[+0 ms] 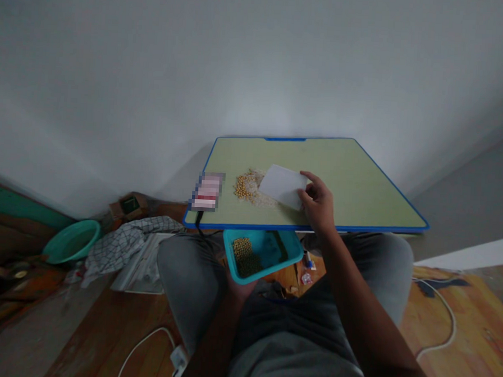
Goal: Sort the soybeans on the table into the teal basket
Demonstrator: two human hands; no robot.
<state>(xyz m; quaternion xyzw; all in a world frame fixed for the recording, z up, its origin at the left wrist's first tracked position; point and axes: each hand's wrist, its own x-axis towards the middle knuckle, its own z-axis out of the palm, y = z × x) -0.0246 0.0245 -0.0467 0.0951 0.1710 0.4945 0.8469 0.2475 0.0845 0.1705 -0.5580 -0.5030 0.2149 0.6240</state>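
My right hand (318,202) pinches a flat white card (282,184) at its right end, between thumb and fingers. The card is held over the table (349,177), its left edge at a small spread of yellow beans or kernels (242,188) and pale rice-like grains (264,200). Below the table's front edge, my left hand (241,289) grips a turquoise plastic tub (271,248) from underneath; most of its fingers are hidden. Inside the tub lie yellow beans (243,246) and small dark green beans (248,265), gathered toward the left side.
A blurred-out pinkish object (208,192) lies at the table's left end, a dark strap hanging from it. The table backs onto a wall (258,59). On the floor at left are a green basin (74,242), checked cloth (124,244) and a white power strip (179,360).
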